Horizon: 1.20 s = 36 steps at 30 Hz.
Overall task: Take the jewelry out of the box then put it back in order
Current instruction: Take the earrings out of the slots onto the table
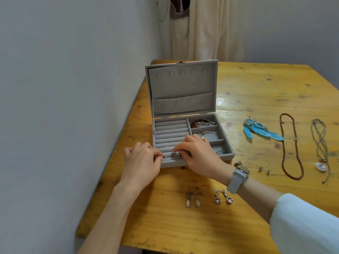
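My left fingertips [159, 157] pinch a small stud [165, 157] at the box's nearest ring roll, and my right fingertips [176, 149] curl over a second stud [177, 155] just beside it, so the pair sits in one slot. I think both are earrings, though they are too small to be sure. My left hand [141, 162] hangs over the front left corner of the jewelry box [183, 162] to steady the work; my right hand [198, 156] crosses its front middle. Inside the box, right of the rolls, a red bracelet [195, 124] lies in the back compartment and a silver bangle [211, 133] in the middle one. In front of the box wait two pairs of drop earrings [193, 200]. Right of the box lie feather earrings [260, 130] and a brown bead necklace [291, 143], spread apart for easy picking.
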Tool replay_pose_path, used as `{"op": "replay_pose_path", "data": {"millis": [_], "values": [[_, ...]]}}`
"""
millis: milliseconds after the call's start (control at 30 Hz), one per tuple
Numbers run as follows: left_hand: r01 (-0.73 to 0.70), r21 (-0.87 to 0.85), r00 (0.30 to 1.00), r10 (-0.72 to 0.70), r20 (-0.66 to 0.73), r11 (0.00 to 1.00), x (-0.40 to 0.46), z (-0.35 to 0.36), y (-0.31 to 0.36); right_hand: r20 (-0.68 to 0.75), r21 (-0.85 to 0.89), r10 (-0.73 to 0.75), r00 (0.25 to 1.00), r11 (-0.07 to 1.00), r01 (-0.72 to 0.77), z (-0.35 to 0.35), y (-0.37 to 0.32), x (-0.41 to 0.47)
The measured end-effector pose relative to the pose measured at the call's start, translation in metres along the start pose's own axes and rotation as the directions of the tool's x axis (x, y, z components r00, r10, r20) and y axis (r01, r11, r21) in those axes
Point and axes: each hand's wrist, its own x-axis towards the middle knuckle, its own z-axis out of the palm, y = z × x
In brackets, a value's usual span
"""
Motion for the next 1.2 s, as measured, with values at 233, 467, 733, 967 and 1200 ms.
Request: {"op": "replay_pose_path", "data": {"millis": [233,467,733,967,1200], "values": [[0.079,-0.039,0.98,-0.07,0.186,0.996,0.024,-0.011,0.002,0.0,-0.008,-0.022,1.0,1.0,0.022,-0.001,-0.003,0.004],[0.105,-0.209,0.974,-0.143,-0.174,0.972,-0.005,0.003,-0.008,0.096,-0.036,-0.104,0.99,0.994,0.108,-0.001,-0.009,0.018],[0.136,-0.289,0.934,-0.22,-0.281,0.948,-0.021,0.023,-0.014,0.219,-0.104,-0.281,0.934,0.946,0.309,-0.009,-0.003,0.03],[0.094,-0.399,0.951,-0.201,-0.235,0.912,-0.028,0.026,-0.005,0.239,-0.133,-0.301,0.923,0.932,0.338,-0.007,-0.004,0.03],[-0.028,-0.566,0.983,-0.079,-0.164,0.824,-0.071,0.024,0.007,0.043,0.139,-0.239,0.97,0.963,0.231,-0.01,-0.008,-0.036]]}}
